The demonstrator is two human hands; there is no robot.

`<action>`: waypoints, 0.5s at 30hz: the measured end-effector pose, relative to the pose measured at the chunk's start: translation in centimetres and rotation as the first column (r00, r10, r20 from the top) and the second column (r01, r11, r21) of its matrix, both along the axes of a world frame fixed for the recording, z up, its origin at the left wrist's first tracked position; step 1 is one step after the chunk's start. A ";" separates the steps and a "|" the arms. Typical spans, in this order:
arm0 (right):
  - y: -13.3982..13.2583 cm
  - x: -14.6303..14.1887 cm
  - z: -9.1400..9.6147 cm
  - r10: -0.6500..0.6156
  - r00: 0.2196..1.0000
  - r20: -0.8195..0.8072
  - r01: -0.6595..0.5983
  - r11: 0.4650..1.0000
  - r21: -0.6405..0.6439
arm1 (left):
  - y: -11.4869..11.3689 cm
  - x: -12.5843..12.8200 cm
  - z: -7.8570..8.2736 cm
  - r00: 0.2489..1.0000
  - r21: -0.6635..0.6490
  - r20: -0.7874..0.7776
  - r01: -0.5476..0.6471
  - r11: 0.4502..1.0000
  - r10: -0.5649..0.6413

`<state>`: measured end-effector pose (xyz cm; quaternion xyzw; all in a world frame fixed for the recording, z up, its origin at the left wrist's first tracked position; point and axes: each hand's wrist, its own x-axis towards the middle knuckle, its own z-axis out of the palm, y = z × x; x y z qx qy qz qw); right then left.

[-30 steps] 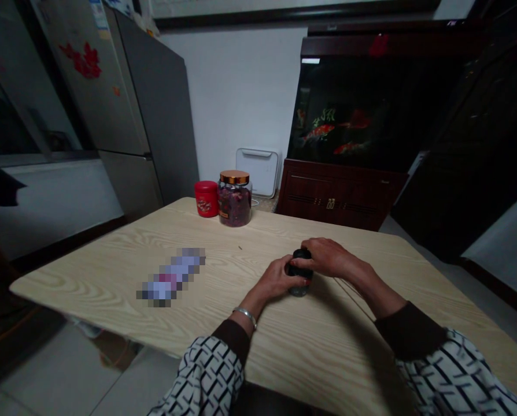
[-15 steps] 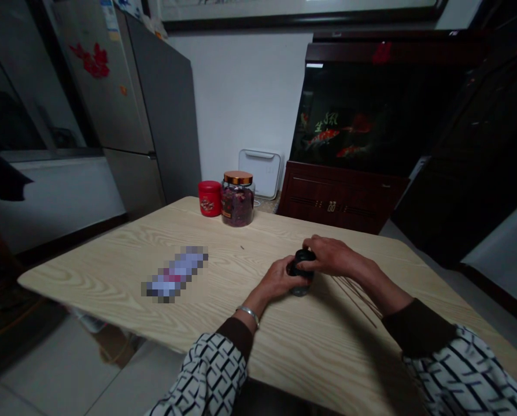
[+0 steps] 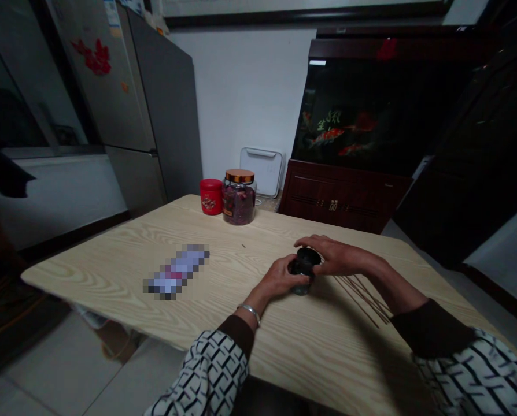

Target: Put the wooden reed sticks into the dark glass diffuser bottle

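Note:
In the head view, a small clear glass jar [image 3: 301, 289] with a black lid [image 3: 309, 255] is at the right of the wooden table. My left hand [image 3: 280, 277] is closed around the jar's side, its thumb across the front. My right hand [image 3: 334, 256] curves over the top from the right, fingers behind the lid and thumb at its right edge. Part of the lid is hidden by that hand, and I cannot tell whether it is still seated on the jar. Several thin brown sticks [image 3: 362, 297] lie under my right forearm.
A red canister [image 3: 211, 197] and a large jar with a copper-coloured lid [image 3: 239, 202] stand at the table's far edge. A blurred-out flat object [image 3: 178, 273] lies on the left of the wooden table [image 3: 224, 289]. Beyond are a fridge [image 3: 172, 104] and a fish tank [image 3: 371, 104].
My right hand has shifted slightly right, its thumb moving from across the lid to its right edge, so more black shows. My left hand stays around the jar. More of the sticks are visible.

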<state>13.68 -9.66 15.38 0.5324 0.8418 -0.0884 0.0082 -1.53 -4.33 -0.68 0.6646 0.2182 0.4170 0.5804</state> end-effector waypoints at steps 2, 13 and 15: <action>-0.1 0.1 0.1 0.040 0.996 -0.074 -0.040 0.999 -0.002 | 0.1 0.0 0.0 1.000 0.011 -0.020 -0.016 1.000 0.016; 0.2 0.1 -0.3 0.036 0.996 -0.078 -0.035 0.999 0.008 | 0.4 0.1 -0.3 1.000 0.009 -0.020 -0.019 1.000 0.019; 0.2 0.0 -0.3 -0.066 0.997 -0.026 0.067 0.998 0.013 | 0.4 0.2 -0.4 1.000 0.001 -0.023 -0.009 1.000 0.009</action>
